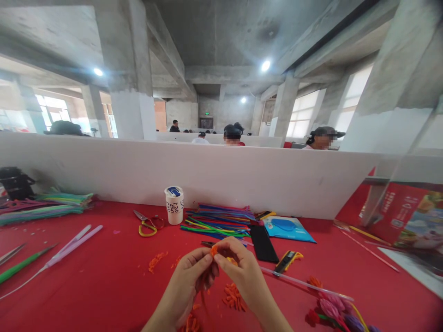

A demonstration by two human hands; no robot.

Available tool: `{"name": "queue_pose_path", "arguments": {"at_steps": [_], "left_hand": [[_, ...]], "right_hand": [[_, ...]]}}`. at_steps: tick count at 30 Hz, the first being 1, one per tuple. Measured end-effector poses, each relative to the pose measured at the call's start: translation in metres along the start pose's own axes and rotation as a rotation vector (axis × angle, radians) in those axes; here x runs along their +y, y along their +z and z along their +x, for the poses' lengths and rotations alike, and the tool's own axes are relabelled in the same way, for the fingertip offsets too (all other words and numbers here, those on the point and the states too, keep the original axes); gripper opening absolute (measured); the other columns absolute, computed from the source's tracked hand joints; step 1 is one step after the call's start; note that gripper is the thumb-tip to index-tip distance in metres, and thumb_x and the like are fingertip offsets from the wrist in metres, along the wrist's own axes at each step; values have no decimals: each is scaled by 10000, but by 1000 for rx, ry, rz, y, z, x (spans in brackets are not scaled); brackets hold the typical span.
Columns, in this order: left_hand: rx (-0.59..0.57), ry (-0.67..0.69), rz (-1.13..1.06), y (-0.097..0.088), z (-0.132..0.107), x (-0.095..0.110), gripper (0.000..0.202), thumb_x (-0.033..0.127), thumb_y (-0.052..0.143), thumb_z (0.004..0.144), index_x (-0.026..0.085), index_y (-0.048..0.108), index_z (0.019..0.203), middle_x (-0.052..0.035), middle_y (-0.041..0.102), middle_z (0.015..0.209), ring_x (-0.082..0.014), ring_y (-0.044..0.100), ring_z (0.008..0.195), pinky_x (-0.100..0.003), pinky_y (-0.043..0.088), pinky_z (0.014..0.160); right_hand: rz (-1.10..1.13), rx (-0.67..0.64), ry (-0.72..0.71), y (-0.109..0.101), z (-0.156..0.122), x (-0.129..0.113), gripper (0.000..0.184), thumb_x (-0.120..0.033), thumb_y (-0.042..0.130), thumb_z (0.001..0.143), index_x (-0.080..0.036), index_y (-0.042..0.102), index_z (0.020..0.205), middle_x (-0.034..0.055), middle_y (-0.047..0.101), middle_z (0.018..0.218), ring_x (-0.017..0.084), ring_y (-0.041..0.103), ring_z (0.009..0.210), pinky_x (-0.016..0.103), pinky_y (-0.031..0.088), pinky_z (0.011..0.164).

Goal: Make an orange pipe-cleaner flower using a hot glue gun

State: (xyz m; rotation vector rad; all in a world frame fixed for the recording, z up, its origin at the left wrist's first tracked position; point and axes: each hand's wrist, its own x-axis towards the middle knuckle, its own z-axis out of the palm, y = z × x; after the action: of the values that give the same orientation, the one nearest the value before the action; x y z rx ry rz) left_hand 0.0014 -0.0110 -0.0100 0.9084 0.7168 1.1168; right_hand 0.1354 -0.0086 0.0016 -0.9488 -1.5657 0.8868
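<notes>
My left hand [190,276] and my right hand [242,267] meet over the red table [104,286], fingertips pinched together on a small orange pipe-cleaner piece [213,250]. An orange strand runs down from it between my palms. Cut orange bits [232,296] lie on the cloth just below my right hand, and more orange scraps [155,261] lie to the left. A bundle of coloured pipe cleaners [221,220] is just beyond my hands.
Yellow-handled scissors [147,223] and a white cup [174,204] stand behind-left. A black strip [263,243], a blue packet [287,228], a yellow-black cutter [286,260] and finished pipe-cleaner flowers [332,311] lie right. A white partition [207,177] walls the table's back; people sit beyond.
</notes>
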Motion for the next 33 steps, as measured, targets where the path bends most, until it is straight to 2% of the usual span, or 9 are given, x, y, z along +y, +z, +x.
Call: {"name": "queue_pose_path", "arguments": {"at_steps": [6, 10, 16, 18, 21, 24, 26, 29, 33], "left_hand": [[45, 141, 238, 1, -3, 4, 225, 353, 621, 699, 134, 644, 747, 13, 570, 541, -70, 411, 410, -186, 277, 402], [87, 138, 340, 1, -7, 10, 236, 376, 601, 704, 143, 638, 723, 21, 565, 499, -62, 350, 384, -188, 220, 394], [58, 124, 306, 3, -9, 13, 211, 334, 578, 738, 140, 633, 679, 22, 544, 490, -50, 268, 383, -197, 169, 406], [39, 110, 263, 3, -9, 13, 205, 325, 578, 744, 141, 625, 668, 23, 540, 497, -45, 265, 388, -191, 159, 404], [12, 66, 187, 3, -10, 15, 212, 319, 592, 741, 135, 606, 639, 24, 532, 495, -31, 276, 388, -173, 162, 394], [-26, 46, 139, 3, -9, 15, 223, 319, 600, 735, 123, 603, 628, 19, 531, 499, -33, 343, 386, -158, 224, 383], [-23, 89, 141, 3, -7, 13, 188, 301, 615, 721, 123, 609, 662, 7, 560, 537, -59, 432, 415, -169, 309, 400], [48, 210, 115, 4, -6, 10, 164, 250, 649, 689, 159, 604, 818, -5, 631, 666, -112, 549, 530, -215, 430, 497], [130, 331, 155, 7, -8, 11, 143, 192, 649, 683, 183, 619, 823, 0, 665, 716, -127, 583, 639, -233, 464, 619]], "right_hand": [[-212, 20, -93, 1, -1, -6, 130, -110, 494, 717, -186, 586, 766, 12, 566, 784, 157, 549, 767, 268, 432, 691], [-310, 48, -146, -6, 1, -16, 105, -133, 498, 743, -192, 580, 772, 11, 589, 766, 153, 550, 747, 266, 430, 687], [-508, 54, -372, -11, 5, -29, 103, -130, 519, 742, -204, 589, 751, 30, 574, 792, 173, 527, 790, 309, 414, 731], [-484, 46, -346, -10, 5, -30, 107, -128, 522, 731, -204, 587, 770, 28, 578, 803, 174, 532, 795, 311, 416, 737], [-301, -33, -140, -8, 5, -29, 140, -126, 525, 712, -200, 576, 820, 11, 589, 807, 160, 548, 786, 283, 431, 719], [-197, -98, -29, -5, 4, -25, 106, -131, 515, 722, -190, 573, 789, -3, 584, 767, 147, 551, 750, 268, 431, 707], [-231, -78, -65, -4, 3, -22, 92, -125, 513, 725, -187, 575, 755, 0, 569, 751, 148, 544, 742, 265, 426, 694], [-385, -8, -178, -2, 0, -19, 82, -140, 523, 743, -192, 586, 751, 18, 557, 786, 164, 531, 776, 281, 414, 706], [-472, 40, -239, -2, -1, -22, 61, -162, 532, 763, -198, 578, 745, 24, 552, 792, 171, 522, 789, 283, 407, 707]]}}
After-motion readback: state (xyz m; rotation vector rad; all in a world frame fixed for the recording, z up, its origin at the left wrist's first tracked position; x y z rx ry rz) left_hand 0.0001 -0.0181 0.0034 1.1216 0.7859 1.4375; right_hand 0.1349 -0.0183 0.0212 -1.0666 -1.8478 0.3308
